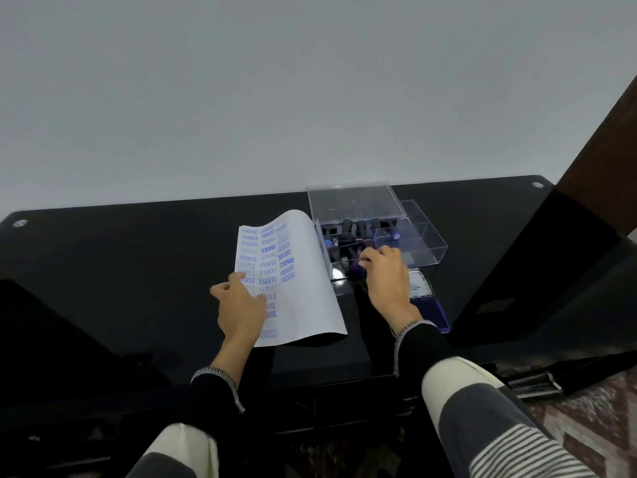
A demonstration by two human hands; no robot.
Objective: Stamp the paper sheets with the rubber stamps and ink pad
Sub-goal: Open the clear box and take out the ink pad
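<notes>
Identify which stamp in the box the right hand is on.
The purple-handled stamp at the clear box's near edge; the right hand pinches it, while the dark-handled stamps behind it stand untouched.

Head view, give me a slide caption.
Left hand rests on stamped paper; right hand grips a stamp.

A glossy black table [103, 257] stands against a plain pale wall [241, 81], patterned floor [603, 419] at right.

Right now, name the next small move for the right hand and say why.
Probably lift the stamp out of the clear box and carry it to the ink pad. The right hand curls on a dark-handled stamp at the box's front, the open pad lies just nearer, and the left hand presses the paper sheet.
</notes>
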